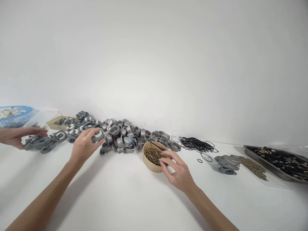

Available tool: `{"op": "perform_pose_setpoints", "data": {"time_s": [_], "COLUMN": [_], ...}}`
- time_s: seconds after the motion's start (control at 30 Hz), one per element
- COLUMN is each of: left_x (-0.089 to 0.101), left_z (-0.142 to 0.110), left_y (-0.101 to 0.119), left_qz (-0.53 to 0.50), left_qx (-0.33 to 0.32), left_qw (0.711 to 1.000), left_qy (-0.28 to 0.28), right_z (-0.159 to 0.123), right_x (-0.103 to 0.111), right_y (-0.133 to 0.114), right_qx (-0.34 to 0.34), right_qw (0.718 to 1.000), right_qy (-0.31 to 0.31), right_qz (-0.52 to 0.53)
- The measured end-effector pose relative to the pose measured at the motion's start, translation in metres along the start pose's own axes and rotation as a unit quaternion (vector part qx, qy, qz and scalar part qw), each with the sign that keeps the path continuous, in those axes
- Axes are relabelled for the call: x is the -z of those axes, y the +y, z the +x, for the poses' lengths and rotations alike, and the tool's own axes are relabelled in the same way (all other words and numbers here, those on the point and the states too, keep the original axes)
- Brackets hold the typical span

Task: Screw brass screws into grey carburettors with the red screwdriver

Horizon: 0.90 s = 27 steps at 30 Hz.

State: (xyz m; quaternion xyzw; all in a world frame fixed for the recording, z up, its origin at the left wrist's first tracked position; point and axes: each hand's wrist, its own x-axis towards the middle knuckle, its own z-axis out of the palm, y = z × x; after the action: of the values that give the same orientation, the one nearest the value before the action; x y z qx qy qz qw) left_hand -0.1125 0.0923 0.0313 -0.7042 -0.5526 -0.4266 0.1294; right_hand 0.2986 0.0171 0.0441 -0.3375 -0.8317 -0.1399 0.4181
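Observation:
My left hand (pixel 84 146) is at the left part of the pile, thumb and fingers apart around a grey carburetor body (pixel 98 135) with a white float; whether they touch it I cannot tell. My right hand (pixel 177 168) dips its fingertips into a tan bowl (pixel 151 166) of small brass screws (pixel 152 155). Thumb and forefinger come together there, and what lies between them is hidden. A thin dark tool (pixel 157 146) rests across the bowl, close to the right fingers. Behind the bowl are heaped grey metal float bowls (pixel 115 130).
At far left, another person's hand (pixel 36 133) is over more carburetor bodies (pixel 42 144), near a blue basket (pixel 18 109) and a tan tray (pixel 55 126). To the right lie black rubber rings (pixel 197 145), a single carburetor (pixel 227 163), loose brass pieces (pixel 253 167) and a metal tray (pixel 276 173).

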Motion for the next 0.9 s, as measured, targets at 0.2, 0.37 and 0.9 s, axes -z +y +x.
{"op": "perform_pose_setpoints", "data": {"time_s": [0.2,0.37,0.9], "left_x": [-0.020,-0.021,-0.028], "left_z": [-0.041,-0.066,-0.059], "left_y": [0.079,0.112,0.121], "left_qz": [-0.207,-0.284,-0.344], "left_qx": [-0.201,-0.206,0.047], "left_qw": [0.956,0.928,0.897], "left_qy": [-0.052,-0.124,-0.273], "right_z": [-0.004,-0.006,0.115], "right_x": [-0.004,-0.007,-0.050], "right_y": [-0.004,-0.006,0.012], "right_qx": [-0.041,-0.069,-0.116], "right_qw": [0.998,0.991,0.958], "right_qy": [-0.048,-0.098,-0.245], "right_qz": [0.027,0.052,0.093]}}
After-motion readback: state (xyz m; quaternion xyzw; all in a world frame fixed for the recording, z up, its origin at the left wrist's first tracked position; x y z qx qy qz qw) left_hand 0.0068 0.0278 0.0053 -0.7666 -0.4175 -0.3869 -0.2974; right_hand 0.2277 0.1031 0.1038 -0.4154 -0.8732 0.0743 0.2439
